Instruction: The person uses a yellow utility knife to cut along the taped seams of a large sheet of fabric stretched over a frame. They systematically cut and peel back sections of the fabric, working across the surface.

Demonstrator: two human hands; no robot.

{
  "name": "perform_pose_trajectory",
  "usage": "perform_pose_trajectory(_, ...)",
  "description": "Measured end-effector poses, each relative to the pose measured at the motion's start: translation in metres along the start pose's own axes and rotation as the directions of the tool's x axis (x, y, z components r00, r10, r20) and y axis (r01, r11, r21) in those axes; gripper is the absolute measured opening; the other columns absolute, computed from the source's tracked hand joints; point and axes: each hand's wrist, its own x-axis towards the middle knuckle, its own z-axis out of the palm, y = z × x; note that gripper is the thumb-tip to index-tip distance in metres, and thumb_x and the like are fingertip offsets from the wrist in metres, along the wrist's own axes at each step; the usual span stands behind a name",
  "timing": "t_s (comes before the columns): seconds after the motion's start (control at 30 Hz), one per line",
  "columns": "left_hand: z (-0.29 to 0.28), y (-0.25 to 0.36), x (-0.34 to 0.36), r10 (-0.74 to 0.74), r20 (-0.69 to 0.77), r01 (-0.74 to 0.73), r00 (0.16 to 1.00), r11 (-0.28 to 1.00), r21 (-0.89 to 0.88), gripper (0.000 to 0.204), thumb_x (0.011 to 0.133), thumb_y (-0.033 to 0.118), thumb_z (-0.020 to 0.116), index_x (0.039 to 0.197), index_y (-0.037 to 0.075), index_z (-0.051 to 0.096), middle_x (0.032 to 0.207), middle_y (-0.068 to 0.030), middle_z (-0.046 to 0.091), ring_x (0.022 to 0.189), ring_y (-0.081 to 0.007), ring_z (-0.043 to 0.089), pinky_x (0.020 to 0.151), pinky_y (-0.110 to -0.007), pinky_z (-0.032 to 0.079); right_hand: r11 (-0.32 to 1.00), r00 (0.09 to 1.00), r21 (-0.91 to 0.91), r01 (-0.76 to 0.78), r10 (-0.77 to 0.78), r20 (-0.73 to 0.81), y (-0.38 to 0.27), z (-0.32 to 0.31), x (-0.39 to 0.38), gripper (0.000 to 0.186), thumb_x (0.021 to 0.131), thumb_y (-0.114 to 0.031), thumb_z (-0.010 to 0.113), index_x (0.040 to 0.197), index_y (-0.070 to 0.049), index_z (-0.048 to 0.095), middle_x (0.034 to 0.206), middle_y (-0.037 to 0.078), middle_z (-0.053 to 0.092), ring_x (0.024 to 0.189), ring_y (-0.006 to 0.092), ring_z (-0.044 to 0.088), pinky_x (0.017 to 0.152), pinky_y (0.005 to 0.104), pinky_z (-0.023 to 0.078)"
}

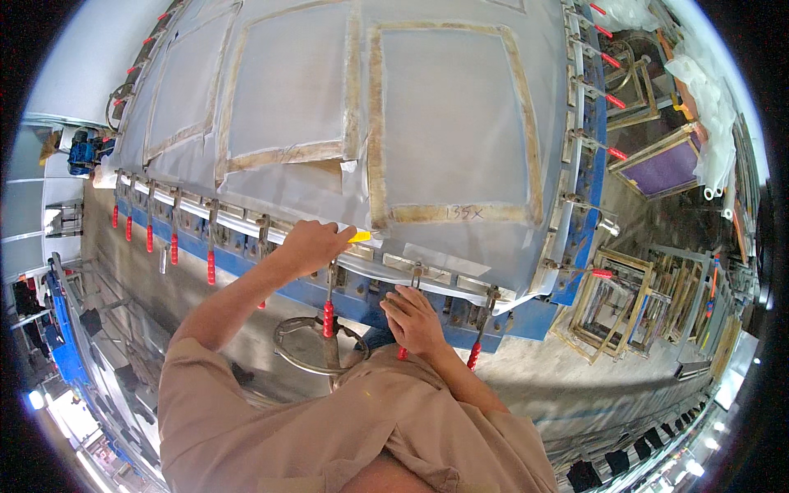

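A large table (304, 16) is covered by a stretched pale grey sheet (445, 115) with several tan-bordered rectangles. At its near edge my left hand (316, 246) is closed on a yellow tool (359, 237), held against the sheet just below the gap between two rectangles. To the right and lower, my right hand (411, 320) rests at a metal clamp (417, 276), fingers bent slightly and apart. Red-handled clamps (210, 267) line the table's edges. A steel wheel (293, 329) sits below the edge, between my forearms.
Wooden frames (608, 304) lean at the right. Above them lie a purple screen (657, 167), white plastic sheeting (699, 99) and rolls. At the left are a blue machine (82, 152) and dark racks (99, 320). The table's blue beam (518, 320) runs along the near edge.
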Motion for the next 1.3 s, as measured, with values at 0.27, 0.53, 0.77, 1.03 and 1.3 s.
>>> perform_pose_trajectory(0.27,-0.003,0.002,0.000,0.031,-0.009,-0.030,0.999,0.994,0.105,0.037,0.099,0.031,0.057,0.132,0.016,0.051,0.081,-0.0107,0.066,0.068,-0.0323,0.071,0.056,-0.047,0.056,1.000,0.997,-0.014,0.022,-0.021,0.068,0.006,-0.003,-0.002,0.036,0.086,-0.015,0.068,0.121,-0.006,0.068,0.127,0.011,0.066,0.132,0.0327,0.052,0.115,0.0487,0.040)
perform_pose_trajectory(0.53,-0.018,-0.009,0.004,0.031,0.112,-0.034,0.993,0.999,0.024,0.039,0.101,0.037,0.055,0.132,0.014,0.056,0.085,-0.0118,0.071,0.074,-0.0334,0.072,0.060,-0.045,0.056,0.999,0.998,0.047,0.027,-0.030,0.055,0.011,-0.006,-0.007,0.036,0.086,-0.011,0.068,0.120,-0.003,0.067,0.126,0.012,0.066,0.132,0.0314,0.052,0.115,0.0471,0.041)
perform_pose_trajectory(0.77,-0.020,-0.026,-0.007,0.001,0.104,-0.006,0.995,0.999,0.046,0.037,0.101,0.041,0.054,0.128,0.017,0.060,0.081,-0.0116,0.070,0.073,-0.0336,0.071,0.062,-0.048,0.055,0.999,0.999,0.041,0.022,-0.023,0.039,0.018,-0.006,-0.016,0.038,0.085,-0.011,0.068,0.121,-0.001,0.066,0.126,0.013,0.065,0.135,0.0337,0.049,0.116,0.0474,0.040)
perform_pose_trajectory(1.03,-0.037,-0.027,-0.061,-0.163,-0.161,0.127,0.973,0.969,-0.213,0.038,0.099,0.038,0.058,0.130,0.015,0.057,0.090,-0.0162,0.072,0.079,-0.0370,0.071,0.066,-0.051,0.057,0.998,0.999,0.055,0.015,-0.013,-0.040,0.007,-0.007,-0.013,0.026,0.088,-0.008,0.068,0.114,-0.005,0.071,0.120,0.013,0.069,0.132,0.0344,0.053,0.111,0.0474,0.044)
perform_pose_trajectory(1.3,0.000,0.104,-0.037,-0.509,-0.014,0.333,0.861,0.584,-0.740,0.051,0.098,0.022,0.053,0.144,0.001,0.045,0.091,-0.0287,0.068,0.086,-0.0472,0.067,0.078,-0.056,0.052,1.000,0.997,0.027,0.002,0.000,-0.077,-0.006,-0.035,-0.022,0.030,0.085,-0.004,0.070,0.115,-0.010,0.072,0.123,0.011,0.069,0.127,0.0347,0.056,0.106,0.0464,0.047)
